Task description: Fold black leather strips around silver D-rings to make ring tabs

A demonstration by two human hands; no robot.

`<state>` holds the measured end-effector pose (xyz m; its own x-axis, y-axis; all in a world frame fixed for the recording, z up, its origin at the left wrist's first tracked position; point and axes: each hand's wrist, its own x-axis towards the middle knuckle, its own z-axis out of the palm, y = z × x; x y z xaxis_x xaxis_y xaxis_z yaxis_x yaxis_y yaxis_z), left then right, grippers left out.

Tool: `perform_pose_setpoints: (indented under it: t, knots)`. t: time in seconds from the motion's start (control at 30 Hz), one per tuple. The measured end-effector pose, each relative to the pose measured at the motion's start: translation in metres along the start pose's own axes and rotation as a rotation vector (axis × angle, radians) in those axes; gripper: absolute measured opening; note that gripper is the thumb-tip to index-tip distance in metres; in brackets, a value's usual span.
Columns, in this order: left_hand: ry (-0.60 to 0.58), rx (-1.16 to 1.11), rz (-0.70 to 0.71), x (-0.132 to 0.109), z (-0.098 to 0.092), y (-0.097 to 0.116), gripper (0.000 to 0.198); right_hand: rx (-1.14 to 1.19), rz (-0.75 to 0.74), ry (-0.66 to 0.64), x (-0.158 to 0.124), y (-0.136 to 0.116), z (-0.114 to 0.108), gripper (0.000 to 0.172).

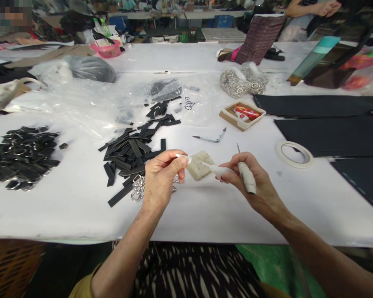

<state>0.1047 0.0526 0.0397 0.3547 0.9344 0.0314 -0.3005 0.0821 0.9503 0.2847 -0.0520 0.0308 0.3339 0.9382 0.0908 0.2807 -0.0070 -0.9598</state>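
Between the thumb and fingers of my left hand is a small white pointed cap. My right hand pinches a small white tube with a tapered nozzle, its tip aimed left at the cap but apart from it. The same hand also grips an awl with a tape-wrapped handle, its thin point upward. A pale waxy-looking block lies on the table behind both hands. Metal rings and buckles sit beside my left hand, partly hidden by it. Black strips are heaped just beyond.
At far left is a pile of black strap pieces with metal rings. Angled tweezers, a small box with a red tube, a tape roll and black panels lie right of centre. Bagged rings stand farther back. A person's hands show beyond.
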Motion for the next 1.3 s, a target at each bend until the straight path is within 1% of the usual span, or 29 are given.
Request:
perform_pose_setpoints:
  t: [0.13, 0.23, 0.37, 0.5, 0.63, 0.8, 1.03, 1.17, 1.3]
  knots:
    - [0.029, 0.017, -0.061, -0.01, -0.015, -0.01, 0.006, -0.111, 0.037, -0.007, 0.002, 0.003, -0.002, 0.016]
    - [0.026, 0.083, -0.144, -0.028, -0.025, -0.021, 0.005, -0.274, 0.035, -0.025, 0.003, 0.006, -0.004, 0.011]
    - [0.042, 0.203, -0.242, -0.055, -0.03, -0.028, 0.006, -0.492, 0.022, -0.065, 0.006, 0.007, -0.008, 0.012]
    - [0.07, 0.332, -0.224, -0.069, -0.032, -0.033, 0.009, -0.621, -0.002, -0.113, 0.009, 0.001, -0.012, 0.01]
    - [0.067, 0.404, -0.196, -0.072, -0.036, -0.041, 0.011, -0.734, -0.098, -0.164, 0.011, -0.008, -0.013, 0.011]
    - [0.085, 0.422, -0.201, -0.074, -0.039, -0.049, 0.012, -0.852, -0.2, -0.209, 0.016, -0.015, -0.011, 0.016]
    - [0.089, 0.415, -0.209, -0.075, -0.041, -0.046, 0.01, -0.923, -0.249, -0.275, 0.021, -0.016, -0.008, 0.013]
    - [0.085, 0.411, -0.206, -0.075, -0.041, -0.045, 0.008, -0.923, -0.262, -0.318, 0.022, -0.013, -0.008, 0.015]
    - [0.075, 0.407, -0.204, -0.075, -0.042, -0.044, 0.006, -0.975, -0.313, -0.343, 0.024, -0.011, -0.008, 0.018]
